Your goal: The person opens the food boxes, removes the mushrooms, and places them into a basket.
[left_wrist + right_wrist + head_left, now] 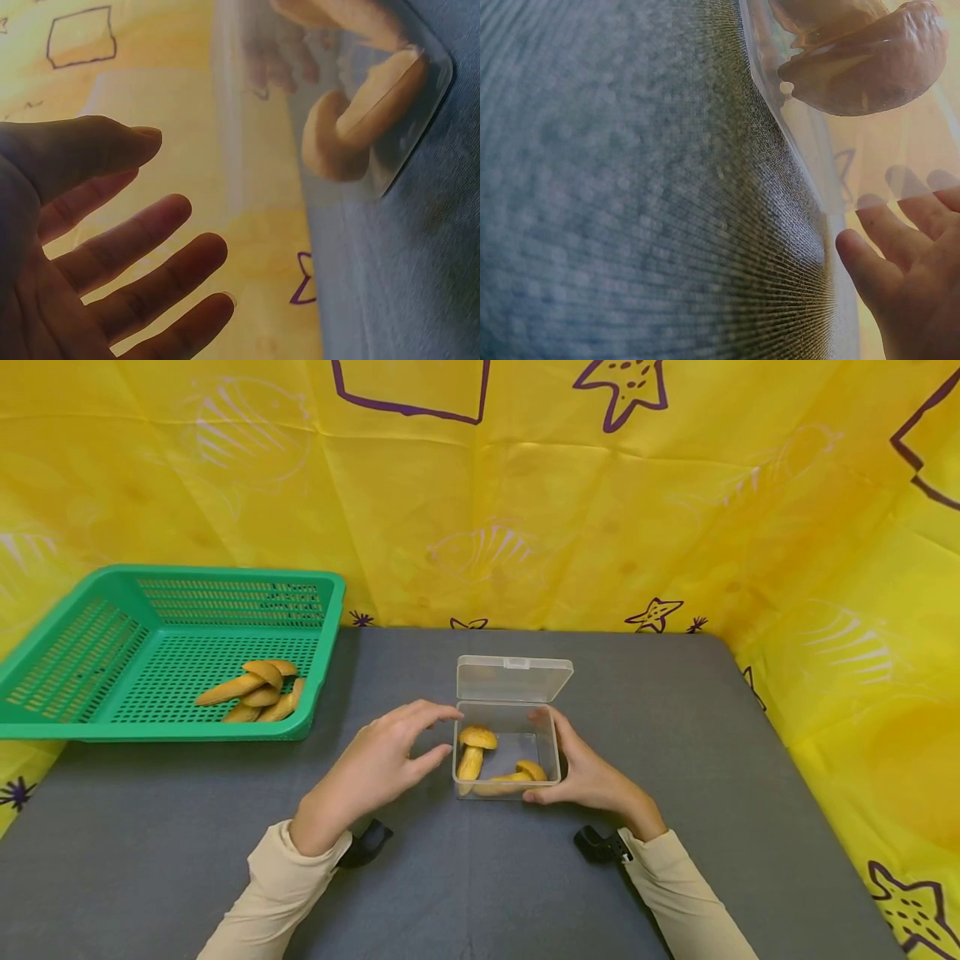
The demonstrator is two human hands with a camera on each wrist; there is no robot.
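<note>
A clear plastic box [508, 745] stands on the grey table with its hinged lid [514, 679] raised at the back. Inside it, one mushroom [476, 750] lies along the left side and another mushroom [517, 777] lies across the front. My right hand [592, 772] holds the box by its right side, thumb at the front corner and fingers toward the back. Just left of the box is my left hand [382, 760], fingers spread and holding nothing. The left wrist view shows that hand's palm [45, 315] beside the clear wall, through which a mushroom [367, 120] is visible.
At the back left sits a green plastic basket [322, 643] with several more mushrooms [262, 681] piled in its right front corner. A yellow patterned cloth [525, 527] hangs behind the grey table [660, 693] and along its right side.
</note>
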